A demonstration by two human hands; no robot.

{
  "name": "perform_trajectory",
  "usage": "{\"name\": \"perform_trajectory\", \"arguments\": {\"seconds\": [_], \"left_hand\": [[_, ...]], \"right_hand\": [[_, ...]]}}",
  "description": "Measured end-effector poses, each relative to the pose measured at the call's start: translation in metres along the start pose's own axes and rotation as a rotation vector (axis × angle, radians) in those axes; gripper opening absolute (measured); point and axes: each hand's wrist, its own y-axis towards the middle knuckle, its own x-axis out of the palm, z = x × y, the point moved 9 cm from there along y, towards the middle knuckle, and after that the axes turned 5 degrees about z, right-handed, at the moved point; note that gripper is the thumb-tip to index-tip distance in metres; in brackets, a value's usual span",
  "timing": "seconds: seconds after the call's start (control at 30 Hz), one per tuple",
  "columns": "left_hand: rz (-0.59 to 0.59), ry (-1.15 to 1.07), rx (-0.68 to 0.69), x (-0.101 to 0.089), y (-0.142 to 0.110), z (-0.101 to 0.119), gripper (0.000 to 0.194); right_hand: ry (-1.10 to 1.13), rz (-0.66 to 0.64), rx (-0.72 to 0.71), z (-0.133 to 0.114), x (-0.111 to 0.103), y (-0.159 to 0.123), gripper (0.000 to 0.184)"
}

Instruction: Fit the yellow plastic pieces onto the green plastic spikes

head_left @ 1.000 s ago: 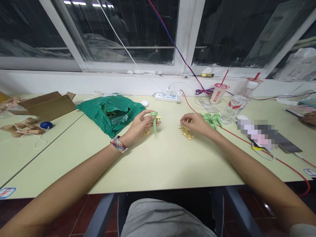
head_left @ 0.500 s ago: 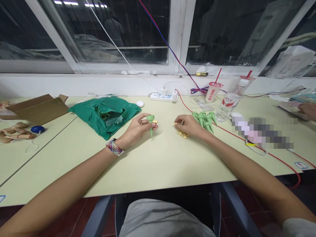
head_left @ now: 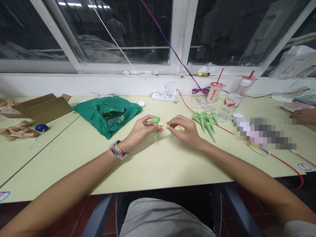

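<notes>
Brought inward since the earlier frames, the right hand now meets the left hand above the table, with only a narrow gap between them. Left-hand fingers are closed around the upper part of a green plastic spike, held upright with its flat head up and its point down. Right-hand fingers pinch the outer end of a slender yellow piece, whose inner end touches the spike's head; whether it has entered the head cannot be told. A few loose yellow pieces lie beneath and just beyond the right hand. Further right, green spikes lie clustered on the pale green table, their points toward the person. A torn green plastic bag lies left of the hands, and a beaded wristband circles the left wrist. Along the back of the table are a power strip, a drink cup and a water bottle. At far left stands an open cardboard box; at far right, a co-worker's hand rests apart from these.
</notes>
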Motion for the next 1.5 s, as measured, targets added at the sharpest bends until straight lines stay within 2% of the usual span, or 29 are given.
{"name": "perform_trajectory", "arguments": {"seconds": [0.23, 0.53, 0.6, 0.73, 0.8, 0.93, 1.0, 1.1, 1.23, 1.3, 1.4, 1.5], "left_hand": [[-0.054, 0.037, 0.009, 0.014, -0.006, 0.001, 0.037], [-0.025, 0.035, 0.018, 0.010, -0.006, 0.002, 0.040], [-0.028, 0.045, 0.021, 0.010, -0.005, 0.002, 0.039], [-0.030, 0.045, 0.024, 0.010, -0.005, 0.000, 0.039], [-0.034, 0.041, 0.015, 0.010, -0.006, -0.001, 0.037], [-0.053, 0.042, 0.007, 0.012, -0.008, -0.003, 0.035], [-0.074, 0.039, 0.006, 0.015, -0.010, -0.003, 0.034], [-0.092, 0.037, 0.000, 0.017, -0.011, -0.003, 0.033], [-0.075, 0.026, -0.010, 0.014, -0.011, -0.005, 0.033], [-0.084, 0.021, -0.013, 0.015, -0.011, -0.006, 0.033], [-0.095, 0.007, -0.020, 0.017, -0.011, -0.007, 0.031], [-0.084, -0.006, -0.021, 0.015, -0.010, -0.007, 0.031]], "right_hand": [[0.011, -0.033, 0.018, -0.005, 0.007, -0.005, 0.011], [0.069, -0.075, 0.074, -0.001, 0.010, -0.007, 0.013], [0.057, -0.089, 0.109, 0.005, 0.012, -0.008, 0.016], [-0.010, -0.179, 0.172, 0.014, 0.019, -0.012, 0.041], [-0.012, -0.189, 0.188, 0.016, 0.020, -0.012, 0.039], [-0.032, -0.192, 0.099, 0.009, 0.020, -0.011, 0.023], [-0.094, -0.233, 0.060, 0.007, 0.023, -0.012, 0.032], [-0.154, -0.276, 0.082, 0.011, 0.025, -0.015, 0.044], [-0.165, -0.260, 0.058, 0.008, 0.023, -0.016, 0.027], [-0.211, -0.277, 0.017, 0.006, 0.025, -0.016, 0.029], [-0.285, -0.298, 0.006, 0.007, 0.027, -0.018, 0.043], [-0.274, -0.251, -0.017, 0.005, 0.023, -0.017, 0.033]]}}
